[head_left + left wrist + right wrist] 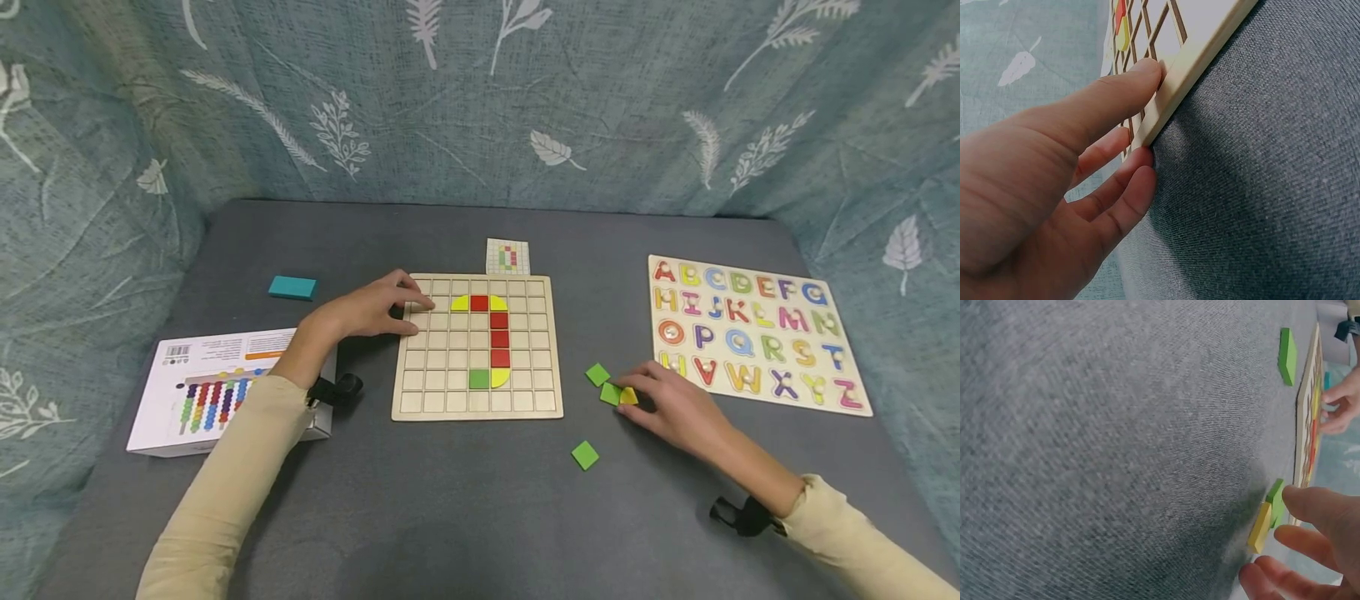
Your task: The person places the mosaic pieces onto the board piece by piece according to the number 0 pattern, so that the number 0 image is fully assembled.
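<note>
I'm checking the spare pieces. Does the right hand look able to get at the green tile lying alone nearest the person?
Probably yes. The right hand rests by a yellow piece, and the lone green tile lies apart from it on bare grey cloth, with nothing between them.

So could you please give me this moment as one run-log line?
left hand: rests on grid board edge | right hand: touching yellow tile, not gripping | loose green tiles: on mat
</note>
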Tool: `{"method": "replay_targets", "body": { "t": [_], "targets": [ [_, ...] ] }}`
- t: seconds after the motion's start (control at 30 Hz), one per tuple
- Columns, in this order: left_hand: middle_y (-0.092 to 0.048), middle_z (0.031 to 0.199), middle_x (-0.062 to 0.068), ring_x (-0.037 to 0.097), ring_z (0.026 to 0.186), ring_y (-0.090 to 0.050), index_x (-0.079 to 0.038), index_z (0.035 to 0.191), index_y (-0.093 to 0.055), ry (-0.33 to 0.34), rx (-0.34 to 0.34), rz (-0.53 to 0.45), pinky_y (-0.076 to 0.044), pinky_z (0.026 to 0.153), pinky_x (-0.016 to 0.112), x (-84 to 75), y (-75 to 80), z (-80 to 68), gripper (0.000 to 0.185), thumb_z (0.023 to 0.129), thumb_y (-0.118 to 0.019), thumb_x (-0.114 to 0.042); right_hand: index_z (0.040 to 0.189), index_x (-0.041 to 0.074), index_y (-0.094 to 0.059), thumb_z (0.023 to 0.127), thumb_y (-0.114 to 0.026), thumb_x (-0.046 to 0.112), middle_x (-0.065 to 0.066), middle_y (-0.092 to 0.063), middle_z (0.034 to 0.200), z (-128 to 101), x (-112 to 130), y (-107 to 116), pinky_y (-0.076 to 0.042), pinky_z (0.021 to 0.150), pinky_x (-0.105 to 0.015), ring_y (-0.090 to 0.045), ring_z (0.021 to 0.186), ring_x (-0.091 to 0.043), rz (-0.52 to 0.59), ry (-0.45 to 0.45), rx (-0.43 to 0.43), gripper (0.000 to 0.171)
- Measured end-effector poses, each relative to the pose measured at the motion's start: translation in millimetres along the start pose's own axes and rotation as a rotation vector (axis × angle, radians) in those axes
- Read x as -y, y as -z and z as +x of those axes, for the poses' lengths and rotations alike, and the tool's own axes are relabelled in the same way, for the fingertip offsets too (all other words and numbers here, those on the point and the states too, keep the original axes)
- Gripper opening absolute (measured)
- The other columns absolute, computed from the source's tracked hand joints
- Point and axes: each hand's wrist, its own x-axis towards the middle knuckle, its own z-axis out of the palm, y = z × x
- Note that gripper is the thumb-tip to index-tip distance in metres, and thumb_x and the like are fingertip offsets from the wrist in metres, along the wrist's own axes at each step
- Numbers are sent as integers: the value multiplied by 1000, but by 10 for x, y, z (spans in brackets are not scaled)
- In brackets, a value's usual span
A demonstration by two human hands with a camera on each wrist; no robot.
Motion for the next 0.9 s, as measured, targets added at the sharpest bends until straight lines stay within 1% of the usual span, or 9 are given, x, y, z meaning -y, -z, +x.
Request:
{"method": "replay_targets", "body": {
  "t": [0.2,0.33,0.4,0.53,0.63,0.77,0.9],
  "targets": [
    [-40,131,16,33,114,-47,-9,134,-58,9,3,0,-42,94,48,-7,12,-9,45,91,-68,-14,110,12,-73,83,-77,23,-4,-66,102,8,6,-6,-49,68,-33,-62,85,-16,14,-37,10,29],
    [-40,131,15,32,113,-47,-9,134,-58,15,3,2,-42,94,48,-9,5,-12,45,91,-69,-13,109,12,-73,83,-77,24,-4,-65,101,19,0,-21,-44,63,-27,-55,77,-11,8,-37,11,28],
    [-40,130,15,32,112,-47,-9,134,-59,14,-1,0,-42,93,48,-10,0,-14,45,90,-69,-13,108,11,-73,83,-77,24,-4,-65,100,27,-2,-26,-43,61,-26,-53,74,-10,0,-34,10,28],
    [-41,130,15,33,113,-47,-9,133,-59,17,-6,-3,-43,94,47,-4,-11,-2,45,90,-70,-13,107,10,-73,83,-77,23,-5,-65,100,35,-6,-30,-43,61,-26,-53,73,-10,-8,-30,10,27],
    [-41,130,16,33,112,-48,-9,133,-59,6,-11,9,-43,93,47,-5,-11,3,44,90,-70,-14,106,9,-73,82,-78,20,-6,-65,99,31,-12,-29,-44,61,-26,-54,73,-10,-7,-20,6,27],
    [-41,130,15,32,112,-48,-9,133,-59,8,-10,10,-43,93,47,-7,-7,5,44,90,-70,-14,104,6,-72,79,-80,15,-7,-64,96,16,-23,-28,-46,62,-27,-55,73,-11,-4,-3,-18,28],
    [-41,130,15,32,113,-47,-10,133,-59,17,-5,0,-43,95,48,-9,-8,-2,44,90,-69,-13,103,4,-72,78,-81,14,-6,-63,93,4,-30,-35,-47,62,-27,-54,72,-10,2,2,-38,29]
  ]
}}
